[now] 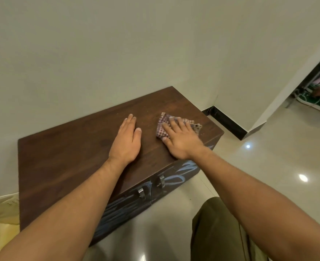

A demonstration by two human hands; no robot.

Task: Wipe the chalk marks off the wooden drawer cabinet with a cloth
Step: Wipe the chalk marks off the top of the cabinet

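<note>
A dark wooden drawer cabinet [65, 162] stands low against the wall. Its top looks bare of marks, while bluish-white chalk scribbles [176, 178] cover its front around two metal handles [141, 193]. A checked red-and-white cloth [164, 122] lies on the right part of the top. My right hand [181, 138] presses flat on it with straight fingers. My left hand [126, 142] rests flat on the bare top beside the cloth, holding nothing.
A pale wall rises right behind the cabinet. A yellow fabric item [1, 223] sits at its left side. Glossy tiled floor [259, 166] spreads to the right, with a black skirting [227, 122] and a doorway where a person's green shoes [313, 100] show. My trouser leg [217, 232] is in front.
</note>
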